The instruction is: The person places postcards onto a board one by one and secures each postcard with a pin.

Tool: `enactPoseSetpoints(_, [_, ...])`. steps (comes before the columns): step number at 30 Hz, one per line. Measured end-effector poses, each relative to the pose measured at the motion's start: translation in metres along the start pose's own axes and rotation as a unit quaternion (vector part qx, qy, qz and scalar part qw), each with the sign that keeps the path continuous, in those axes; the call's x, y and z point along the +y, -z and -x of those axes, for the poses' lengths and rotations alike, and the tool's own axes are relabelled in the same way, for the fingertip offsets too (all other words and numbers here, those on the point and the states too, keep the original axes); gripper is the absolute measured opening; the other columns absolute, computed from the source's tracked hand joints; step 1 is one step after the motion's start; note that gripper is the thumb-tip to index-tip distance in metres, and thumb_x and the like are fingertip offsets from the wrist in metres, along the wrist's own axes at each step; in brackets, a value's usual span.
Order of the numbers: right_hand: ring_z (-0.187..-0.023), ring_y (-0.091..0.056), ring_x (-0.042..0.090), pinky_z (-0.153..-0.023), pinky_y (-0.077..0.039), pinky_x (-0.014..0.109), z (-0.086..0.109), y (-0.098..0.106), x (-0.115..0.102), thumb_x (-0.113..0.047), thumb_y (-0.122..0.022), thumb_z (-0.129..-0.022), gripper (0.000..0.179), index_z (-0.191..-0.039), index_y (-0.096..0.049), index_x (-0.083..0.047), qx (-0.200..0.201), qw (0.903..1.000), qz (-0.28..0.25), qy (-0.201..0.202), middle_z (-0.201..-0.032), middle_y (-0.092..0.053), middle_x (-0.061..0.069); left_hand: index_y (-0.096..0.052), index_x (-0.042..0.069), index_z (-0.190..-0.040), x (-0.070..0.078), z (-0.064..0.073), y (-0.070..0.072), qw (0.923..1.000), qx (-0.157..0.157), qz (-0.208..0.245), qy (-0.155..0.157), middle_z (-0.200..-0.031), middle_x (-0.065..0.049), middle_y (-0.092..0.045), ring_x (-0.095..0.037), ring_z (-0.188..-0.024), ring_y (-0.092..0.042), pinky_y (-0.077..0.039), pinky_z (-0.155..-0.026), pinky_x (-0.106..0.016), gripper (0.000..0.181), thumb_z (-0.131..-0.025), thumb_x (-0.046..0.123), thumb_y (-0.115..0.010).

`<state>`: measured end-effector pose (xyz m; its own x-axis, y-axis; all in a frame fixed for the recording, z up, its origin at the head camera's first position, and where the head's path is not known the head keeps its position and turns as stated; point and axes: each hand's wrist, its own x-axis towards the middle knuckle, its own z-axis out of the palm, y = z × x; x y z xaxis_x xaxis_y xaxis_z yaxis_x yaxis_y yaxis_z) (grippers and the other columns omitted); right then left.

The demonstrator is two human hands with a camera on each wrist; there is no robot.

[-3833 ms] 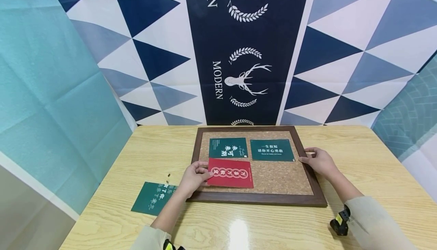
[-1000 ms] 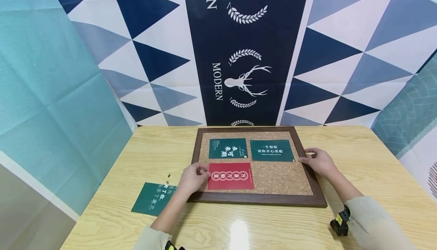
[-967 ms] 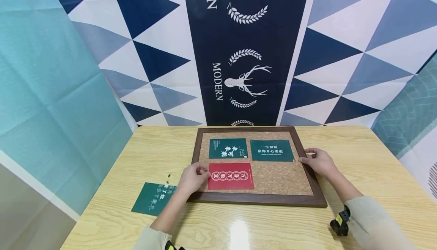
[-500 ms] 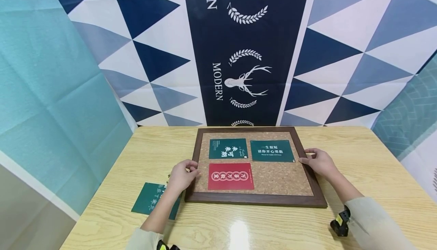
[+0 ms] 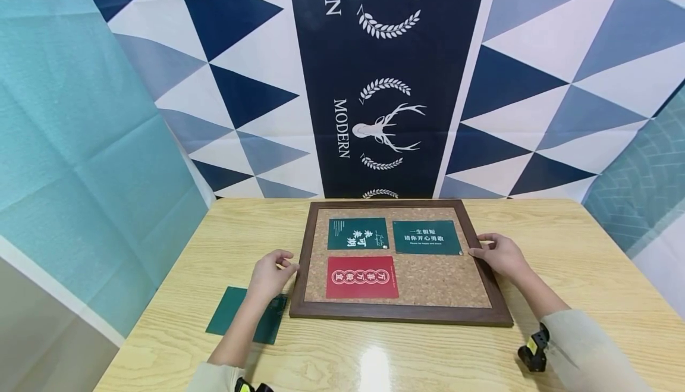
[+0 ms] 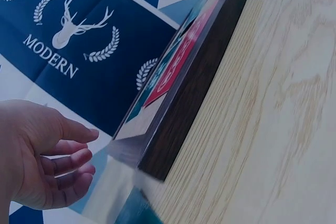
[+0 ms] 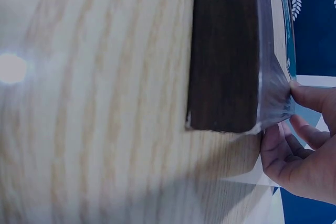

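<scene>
A cork board (image 5: 439, 276) in a dark brown frame (image 5: 401, 312) lies on the table, bearing a red card (image 5: 362, 277) at its lower left. Above it are two green cards: one with large writing (image 5: 357, 234) and one with small text (image 5: 427, 237). My left hand (image 5: 270, 276) hovers just left of the frame, fingers loosely curled around nothing, as the left wrist view confirms. At the frame's right side, my right hand (image 5: 500, 255) grips the edge; in the right wrist view its thumb (image 7: 307, 95) lies on the face, fingers at the side.
A loose green card (image 5: 225, 311) lies on the wooden table (image 5: 428, 356) at left, partly under my left forearm. A patterned cloth (image 5: 387, 112) hangs behind the table's back edge, with a turquoise sheet (image 5: 96, 142) at the left.
The red card was lowered flat onto the cork. My left hand has let go of it and moved left, off the frame. My right hand stays in place.
</scene>
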<state>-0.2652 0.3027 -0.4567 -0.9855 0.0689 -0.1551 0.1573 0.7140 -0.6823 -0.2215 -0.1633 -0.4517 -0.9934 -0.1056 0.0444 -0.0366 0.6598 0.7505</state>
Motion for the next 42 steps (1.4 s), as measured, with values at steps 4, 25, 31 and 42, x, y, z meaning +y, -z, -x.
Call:
enactPoseSetpoints(4, [-0.09, -0.059, 0.032, -0.065, -0.049, 0.032, 0.001, 0.0, 0.0, -0.028, -0.061, -0.089, 0.064, -0.132, -0.038, 0.013, -0.001, 1.0, -0.001, 0.0, -0.11, -0.054, 0.03, -0.065, 0.001, -0.109, -0.005, 0.0, 0.006, 0.9997, 0.014, -0.019, -0.01, -0.092, -0.011, -0.064, -0.021, -0.077, -0.061, -0.048, -0.059, -0.029, 0.029, -0.085, 0.016, -0.067])
enactPoseSetpoints(25, [-0.091, -0.057, 0.032, -0.065, -0.048, 0.031, -0.001, -0.001, 0.0, -0.029, -0.06, -0.09, 0.063, -0.133, -0.038, 0.011, 0.001, 1.0, -0.001, 0.002, -0.11, -0.053, 0.03, -0.063, -0.001, -0.112, -0.029, -0.002, 0.021, 0.9984, 0.011, -0.043, 0.034, -0.097, -0.014, -0.063, -0.024, -0.085, -0.06, -0.048, -0.063, -0.03, 0.031, -0.087, 0.018, -0.065])
enactPoseSetpoints(31, [-0.09, -0.056, 0.031, -0.064, -0.047, 0.03, 0.0, -0.001, 0.0, -0.029, -0.06, -0.09, 0.063, -0.133, -0.039, 0.011, 0.002, 1.0, 0.002, 0.001, -0.109, -0.054, 0.029, -0.063, -0.001, -0.111, -0.034, -0.001, 0.024, 0.998, -0.005, -0.039, 0.049, -0.092, -0.013, -0.062, -0.02, -0.077, -0.057, -0.044, -0.059, -0.027, 0.03, -0.086, 0.016, -0.065])
enactPoseSetpoints(42, [-0.096, -0.056, 0.037, -0.068, -0.049, 0.034, 0.0, -0.001, 0.001, -0.029, -0.06, -0.09, 0.063, -0.133, -0.038, 0.011, 0.001, 1.0, 0.003, -0.001, -0.114, -0.052, 0.032, -0.064, 0.0, -0.11, -0.036, 0.002, 0.024, 0.9983, -0.003, -0.031, 0.049, -0.092, -0.013, -0.063, -0.019, -0.074, -0.056, -0.043, -0.057, -0.026, 0.027, -0.087, 0.013, -0.064])
